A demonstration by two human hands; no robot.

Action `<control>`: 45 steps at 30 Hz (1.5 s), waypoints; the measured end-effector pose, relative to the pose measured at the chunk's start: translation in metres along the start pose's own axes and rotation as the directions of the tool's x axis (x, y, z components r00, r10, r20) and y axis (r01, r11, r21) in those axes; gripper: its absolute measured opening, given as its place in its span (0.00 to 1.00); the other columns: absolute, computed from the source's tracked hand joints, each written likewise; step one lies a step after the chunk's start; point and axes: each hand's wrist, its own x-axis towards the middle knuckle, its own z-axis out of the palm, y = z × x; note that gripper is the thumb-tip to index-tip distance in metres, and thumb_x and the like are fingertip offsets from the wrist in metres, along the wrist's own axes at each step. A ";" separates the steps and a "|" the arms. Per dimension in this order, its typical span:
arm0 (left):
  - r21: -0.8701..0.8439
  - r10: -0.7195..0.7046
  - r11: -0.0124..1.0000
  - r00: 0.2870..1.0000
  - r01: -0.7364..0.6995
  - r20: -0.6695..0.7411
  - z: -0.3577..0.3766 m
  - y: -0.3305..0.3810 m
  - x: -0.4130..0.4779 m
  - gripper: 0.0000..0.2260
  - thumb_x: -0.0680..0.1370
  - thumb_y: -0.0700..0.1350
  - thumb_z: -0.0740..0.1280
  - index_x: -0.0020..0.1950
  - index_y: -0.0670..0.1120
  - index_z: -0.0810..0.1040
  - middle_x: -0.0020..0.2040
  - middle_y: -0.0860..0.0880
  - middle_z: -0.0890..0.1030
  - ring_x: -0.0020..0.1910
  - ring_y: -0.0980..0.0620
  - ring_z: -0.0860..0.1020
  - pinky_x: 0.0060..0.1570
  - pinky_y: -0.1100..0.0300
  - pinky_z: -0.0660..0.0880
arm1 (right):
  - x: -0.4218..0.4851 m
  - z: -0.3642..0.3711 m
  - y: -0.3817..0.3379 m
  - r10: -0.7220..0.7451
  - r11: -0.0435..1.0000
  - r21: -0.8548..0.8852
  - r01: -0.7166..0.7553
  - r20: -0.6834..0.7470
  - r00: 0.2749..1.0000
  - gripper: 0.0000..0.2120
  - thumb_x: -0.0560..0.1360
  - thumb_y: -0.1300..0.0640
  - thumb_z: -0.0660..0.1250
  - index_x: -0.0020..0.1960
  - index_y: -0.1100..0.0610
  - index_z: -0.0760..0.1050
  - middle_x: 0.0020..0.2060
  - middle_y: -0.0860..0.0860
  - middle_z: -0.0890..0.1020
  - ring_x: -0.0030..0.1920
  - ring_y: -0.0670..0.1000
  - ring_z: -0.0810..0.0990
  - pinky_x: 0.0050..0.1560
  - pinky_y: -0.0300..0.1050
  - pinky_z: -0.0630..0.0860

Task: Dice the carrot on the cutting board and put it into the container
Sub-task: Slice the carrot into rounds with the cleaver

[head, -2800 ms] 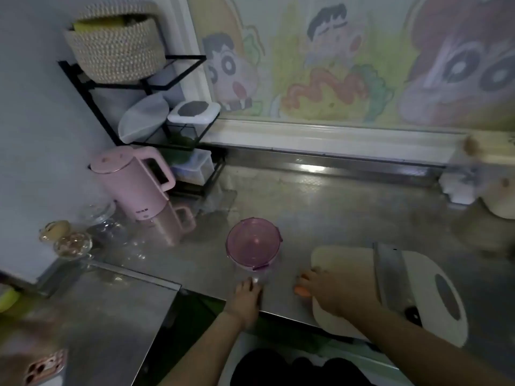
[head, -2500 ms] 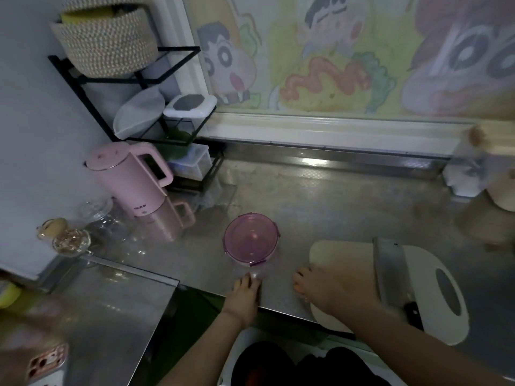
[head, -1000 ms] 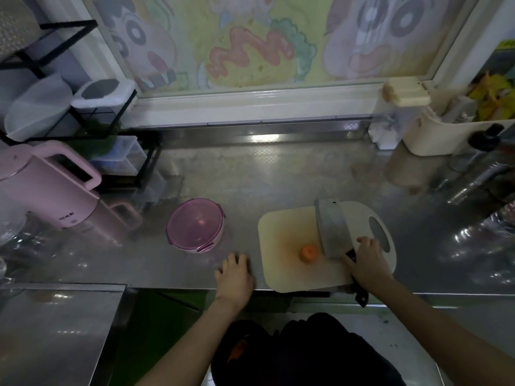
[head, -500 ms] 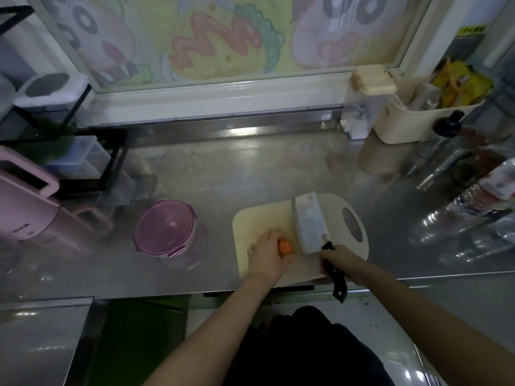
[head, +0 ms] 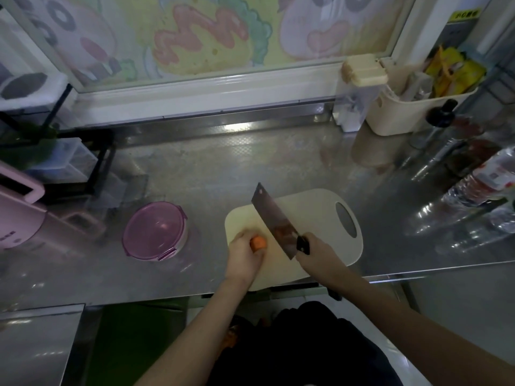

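Carrot (head: 258, 243), a short orange stub, is lying on the near left part of the cutting board (head: 315, 213), toward seven o'clock on its face. The left hand (head: 245, 257) is covering it from the near side. That hand is coming in from six o'clock, with the forearm rising from the bottom edge of the view. Its fingers are curling over the stub and pinning it down, so only the orange end facing three o'clock is showing.

The right hand (head: 317, 254) is wrapping tightly round the black handle of a cleaver (head: 274, 218), with the forearm reaching in from five o'clock. The blade is tilting, its far tip pointing toward eleven o'clock and its heel sitting just beside the carrot on the three o'clock side. Whether the edge is touching the board is impossible to tell.

The board is resting on the steel worktop (head: 223, 174) with its oval grip hole at three o'clock. The container (head: 154, 231), a round purple tub with clips at its rim, is standing at nine o'clock from the board, apart from it. A pink kettle (head: 16, 218) is sitting farther out at nine o'clock, and a cream bin (head: 412, 107) is standing at two o'clock by the window sill.
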 end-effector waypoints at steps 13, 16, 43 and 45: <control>-0.138 -0.117 0.984 0.993 0.112 -0.027 0.001 -0.005 -0.001 0.07 0.72 0.43 0.71 0.49 0.45 0.78 0.50 0.48 0.80 0.50 0.51 0.77 0.51 0.61 0.71 | -0.008 0.021 -0.003 -0.112 0.987 -0.109 0.117 0.051 0.992 0.04 0.81 0.52 0.57 0.52 0.51 0.63 0.44 0.47 0.73 0.45 0.47 0.73 0.47 0.40 0.68; -0.156 -0.128 0.980 0.991 0.122 -0.028 0.002 -0.005 -0.002 0.09 0.73 0.42 0.71 0.51 0.45 0.77 0.51 0.48 0.79 0.50 0.51 0.76 0.51 0.61 0.70 | -0.009 0.022 -0.002 -0.114 0.987 -0.105 0.118 0.040 0.993 0.03 0.81 0.52 0.57 0.51 0.50 0.63 0.45 0.47 0.74 0.46 0.46 0.73 0.47 0.39 0.68; -0.104 -0.103 0.990 0.994 0.098 -0.038 0.001 -0.010 0.006 0.07 0.72 0.40 0.70 0.49 0.40 0.79 0.49 0.43 0.81 0.47 0.47 0.79 0.45 0.60 0.73 | -0.009 0.046 -0.022 -0.059 0.950 -0.308 0.061 0.016 0.998 0.06 0.82 0.52 0.52 0.48 0.53 0.60 0.35 0.46 0.69 0.40 0.54 0.74 0.42 0.46 0.69; -0.101 -0.095 0.991 0.995 0.091 -0.035 0.000 -0.010 0.006 0.07 0.72 0.40 0.70 0.49 0.40 0.80 0.49 0.43 0.81 0.47 0.47 0.79 0.45 0.61 0.73 | -0.007 0.044 -0.025 -0.041 0.959 -0.278 0.047 0.025 0.999 0.06 0.82 0.52 0.51 0.49 0.53 0.62 0.39 0.49 0.72 0.43 0.55 0.76 0.45 0.47 0.72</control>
